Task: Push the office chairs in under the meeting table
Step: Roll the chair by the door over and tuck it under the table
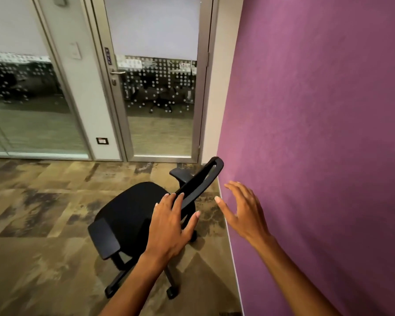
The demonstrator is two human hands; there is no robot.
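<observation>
1. Left hand (171, 226), lower centre of the frame: fingers spread wide, palm down, lying over the near end of the chair's backrest (200, 183). The fingertips touch or nearly touch its top edge; they are not curled round it, so no grip yet.

2. Right hand (244, 208), right of centre: fingers open and fanned, holding nothing, in the air between the backrest and the purple wall (317, 133).

3. The chair (132, 215) stands at centre frame, just beside the wall and well short of any table; no table is in view. Black, with a rounded padded seat, two flat armrests, a thin curved backrest seen edge-on, and a star base on castors (172, 293).

4. Handling, as I judge it: moderately heavy but free-rolling, so it should move with a light push. The seat will swivel and the castors will wander, so a one-handed shove may turn it rather than send it straight. Best hold: both hands on the backrest's top rim, which looks like stiff plastic; the upholstery is soft and gives less purchase.

5. The floor (43, 213) is low-pile carpet in mottled brown and tan patches, which should drag the castors a little.

6. Beyond, at upper centre, a metal-framed glass door (160, 133) with a dotted frosted band.
</observation>
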